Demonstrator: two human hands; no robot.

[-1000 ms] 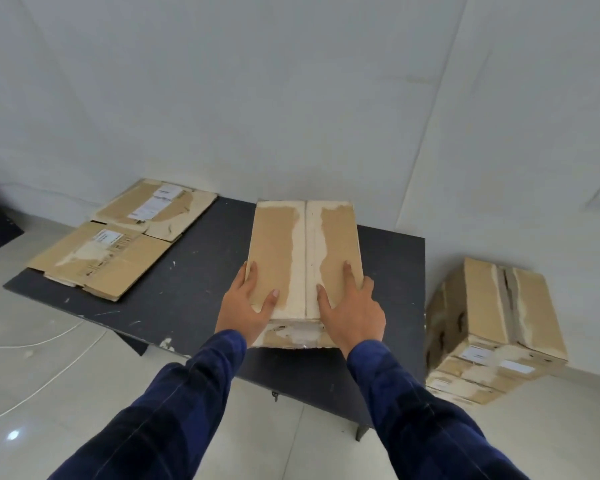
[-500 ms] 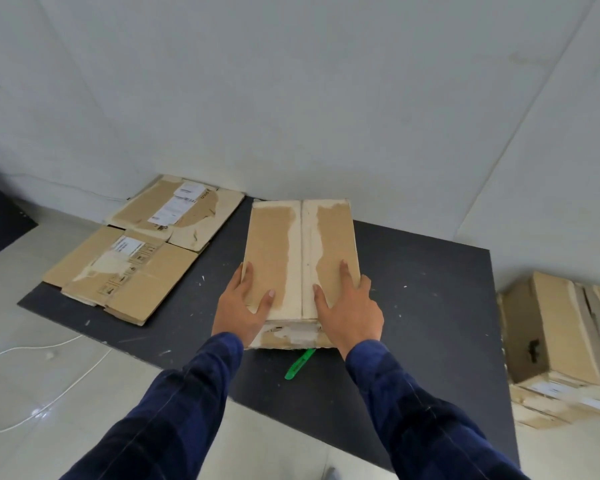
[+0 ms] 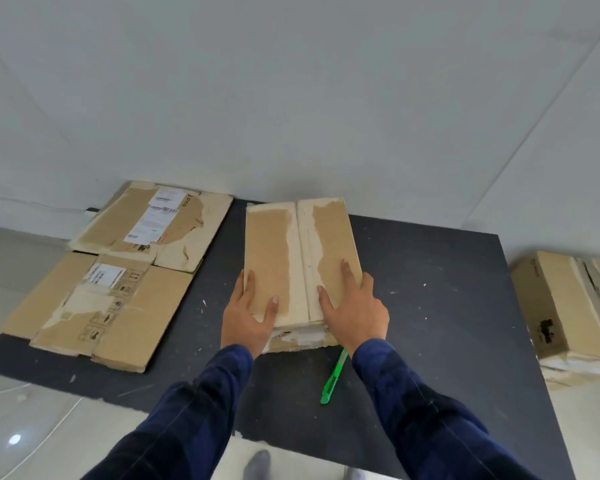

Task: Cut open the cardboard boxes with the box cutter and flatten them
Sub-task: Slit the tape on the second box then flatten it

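Box (image 3: pixel 298 258) sat closed near the centre of the worktop (image 3: pixel 447 306), its top seam running toward twelve o'clock. The left hand (image 3: pixel 246 317) clasped the near left corner, thumb on top, fingers down the side. The right hand (image 3: pixel 355 313) lay nearly flat on top, fingers straight. At five o'clock of the box lay the box cutter (image 3: pixel 333 379), untouched. The step looked like positioning; next, one hand would have to let go and take the cutter (blade unreadable). The box's far side was hidden, and the frame cut off the stacked boxes (image 3: pixel 568 306) at three o'clock.
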